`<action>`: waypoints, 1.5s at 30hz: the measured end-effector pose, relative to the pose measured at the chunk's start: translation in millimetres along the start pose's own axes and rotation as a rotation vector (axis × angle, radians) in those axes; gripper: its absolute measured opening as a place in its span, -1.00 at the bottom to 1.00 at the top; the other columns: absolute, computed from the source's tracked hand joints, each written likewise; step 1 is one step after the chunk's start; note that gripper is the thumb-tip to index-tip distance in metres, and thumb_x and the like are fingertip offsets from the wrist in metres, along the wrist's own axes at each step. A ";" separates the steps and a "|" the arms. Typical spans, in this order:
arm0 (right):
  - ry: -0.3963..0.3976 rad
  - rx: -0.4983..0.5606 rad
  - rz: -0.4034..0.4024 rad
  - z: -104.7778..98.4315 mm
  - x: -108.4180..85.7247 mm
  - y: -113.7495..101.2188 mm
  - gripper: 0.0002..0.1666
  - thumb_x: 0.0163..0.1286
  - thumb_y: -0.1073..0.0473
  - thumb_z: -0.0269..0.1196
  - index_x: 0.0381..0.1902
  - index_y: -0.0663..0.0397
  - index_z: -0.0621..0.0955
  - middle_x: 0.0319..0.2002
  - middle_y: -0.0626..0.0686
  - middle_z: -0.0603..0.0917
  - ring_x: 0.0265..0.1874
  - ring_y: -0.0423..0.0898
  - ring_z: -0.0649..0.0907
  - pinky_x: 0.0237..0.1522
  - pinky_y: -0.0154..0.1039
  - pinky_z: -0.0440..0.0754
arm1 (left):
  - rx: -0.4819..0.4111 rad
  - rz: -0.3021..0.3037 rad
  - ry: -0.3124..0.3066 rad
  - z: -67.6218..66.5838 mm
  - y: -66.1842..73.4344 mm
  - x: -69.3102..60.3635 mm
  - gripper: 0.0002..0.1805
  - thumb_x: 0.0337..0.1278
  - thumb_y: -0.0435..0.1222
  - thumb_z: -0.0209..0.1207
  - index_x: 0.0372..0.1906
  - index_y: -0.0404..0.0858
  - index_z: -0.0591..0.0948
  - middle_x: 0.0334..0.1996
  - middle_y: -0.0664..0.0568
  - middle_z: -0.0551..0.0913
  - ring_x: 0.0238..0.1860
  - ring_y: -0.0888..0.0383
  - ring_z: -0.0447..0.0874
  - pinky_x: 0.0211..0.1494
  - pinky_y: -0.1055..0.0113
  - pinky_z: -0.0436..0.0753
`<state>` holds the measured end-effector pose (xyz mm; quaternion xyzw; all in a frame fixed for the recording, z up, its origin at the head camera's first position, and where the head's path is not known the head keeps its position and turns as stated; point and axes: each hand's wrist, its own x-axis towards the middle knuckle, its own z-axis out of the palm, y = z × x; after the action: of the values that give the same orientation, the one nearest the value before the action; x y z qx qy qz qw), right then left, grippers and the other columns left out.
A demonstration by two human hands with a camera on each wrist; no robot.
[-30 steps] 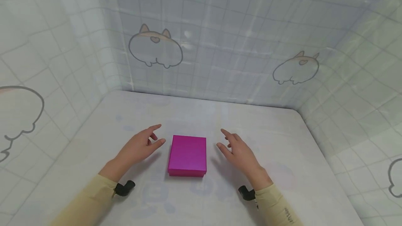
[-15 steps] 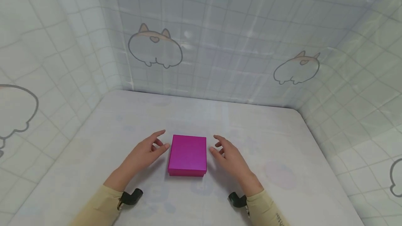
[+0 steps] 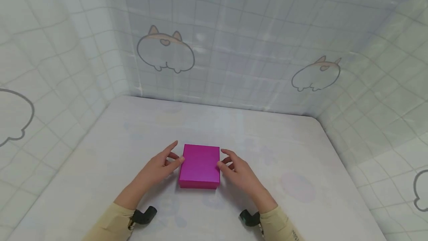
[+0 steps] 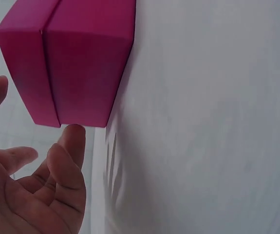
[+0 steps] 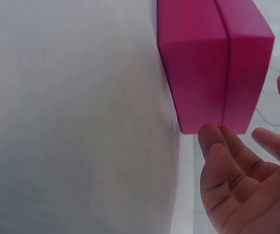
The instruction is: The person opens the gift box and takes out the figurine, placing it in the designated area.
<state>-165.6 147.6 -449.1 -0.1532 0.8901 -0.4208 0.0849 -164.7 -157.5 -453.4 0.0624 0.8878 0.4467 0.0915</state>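
A magenta box (image 3: 200,163) with a fitted lid lies flat on the white table, between both hands. At its left side is my left hand (image 3: 157,168), the thumb tip at the lid's edge and the index finger stretched forward. My right hand (image 3: 241,174) mirrors it on the other side, thumb tip by the right lid edge. In the left wrist view, loosely bent fingers (image 4: 67,170) reach close to the box (image 4: 81,78). The right wrist view has relaxed fingers (image 5: 217,170) near the box's wall (image 5: 200,83); whether they touch it I cannot tell.
The white table (image 3: 214,122) has a rounded far right corner. Curtains (image 3: 230,40) with a grid pattern and animal drawings hang behind it and along both sides. Small black devices (image 3: 144,215) sit at the wrists, by the beige sleeves (image 3: 112,224).
Both hands have moved inward from either side, ending with their thumbs at the box's edges. The box has stayed in place.
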 end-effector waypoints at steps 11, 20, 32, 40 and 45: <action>-0.026 0.034 0.048 10.1 -0.4 2.5 -0.22 0.39 -0.32 0.18 0.48 -0.26 0.30 -0.05 -0.13 0.63 -0.20 -0.20 0.63 -0.22 -0.20 0.61 | -0.020 -0.004 -0.029 9.1 -1.0 -0.2 -0.16 0.26 0.17 0.17 0.52 -0.10 0.24 0.03 -0.01 0.58 -0.22 0.16 0.57 -0.24 0.30 0.62; -0.041 0.152 0.095 12.8 0.9 5.1 -0.22 0.40 -0.27 0.19 0.49 -0.25 0.29 -0.06 -0.07 0.62 -0.16 -0.12 0.63 -0.21 -0.15 0.61 | -0.084 -0.033 -0.049 11.7 -3.5 1.2 -0.20 0.26 0.14 0.19 0.51 -0.05 0.26 -0.04 -0.01 0.57 -0.20 0.10 0.55 -0.25 0.29 0.62; -0.113 0.221 0.125 10.0 -1.6 2.1 -0.17 0.39 -0.23 0.23 0.53 -0.30 0.22 -0.10 0.01 0.58 -0.29 -0.01 0.66 -0.32 -0.13 0.60 | -0.086 -0.063 -0.077 10.0 -1.3 -1.3 -0.18 0.22 0.14 0.22 0.51 -0.04 0.26 -0.22 0.01 0.56 -0.31 0.09 0.54 -0.32 0.26 0.58; -0.148 0.276 0.142 6.8 -6.3 -2.8 -0.15 0.38 -0.18 0.26 0.53 -0.28 0.20 -0.11 0.06 0.58 -0.33 0.05 0.64 -0.31 -0.08 0.61 | -0.120 -0.086 -0.103 9.0 2.7 -6.7 -0.18 0.22 0.13 0.23 0.51 -0.03 0.25 -0.26 0.00 0.56 -0.34 0.07 0.54 -0.37 0.24 0.57; -0.167 0.293 0.150 6.2 -9.0 -3.6 -0.14 0.37 -0.17 0.26 0.54 -0.28 0.20 -0.10 0.07 0.57 -0.33 0.06 0.64 -0.29 -0.07 0.61 | -0.119 -0.086 -0.107 8.6 3.5 -9.2 -0.18 0.23 0.12 0.23 0.51 -0.04 0.25 -0.28 0.00 0.57 -0.38 0.07 0.54 -0.40 0.24 0.56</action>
<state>-154.7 144.1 -450.0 -0.1068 0.8181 -0.5243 0.2110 -153.8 -150.5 -454.6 0.0426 0.8554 0.4902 0.1614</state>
